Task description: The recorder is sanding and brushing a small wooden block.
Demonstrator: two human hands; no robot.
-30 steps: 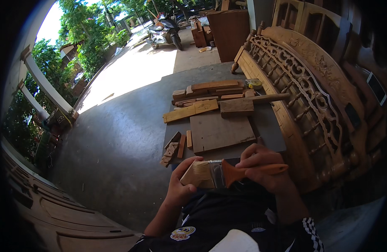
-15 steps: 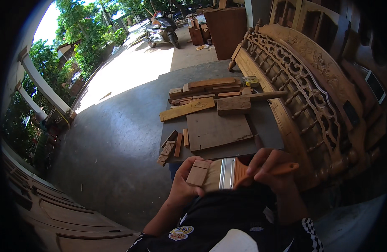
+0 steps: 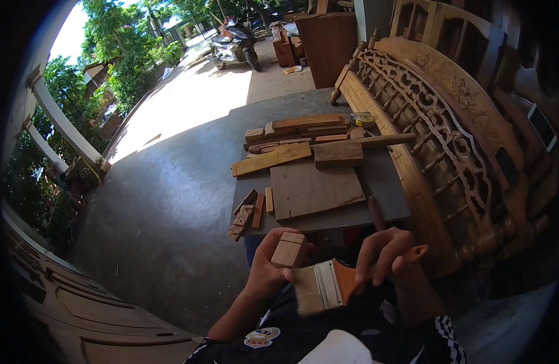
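Note:
My left hand point(image 3: 268, 259) is closed around a small wooden block point(image 3: 289, 250), which has a dark line across its top near the far end. In my right hand point(image 3: 385, 258) is a wide paintbrush point(image 3: 331, 283) with pale bristles, a silvery metal band and an orange handle. Its bristles point left and toward me, just below the block and close to my left thumb. Beyond my hands stands a low table point(image 3: 385, 209). On it lie a flat wooden board point(image 3: 316, 189) and a wooden mallet point(image 3: 339, 154) with its handle to the right.
Wood strips point(image 3: 304, 124) are stacked at the table's back, beside a yellow tape measure point(image 3: 363, 118). A yellowish plank point(image 3: 271, 159) and small offcuts point(image 3: 241, 222) lie at its left. Carved wooden furniture point(image 3: 437, 121) lines the right side. A motorbike point(image 3: 234, 45) is parked far off.
The paintbrush has come away from the block and dropped toward me, its bristles tilting downward. My left hand has turned the block so more of its side shows.

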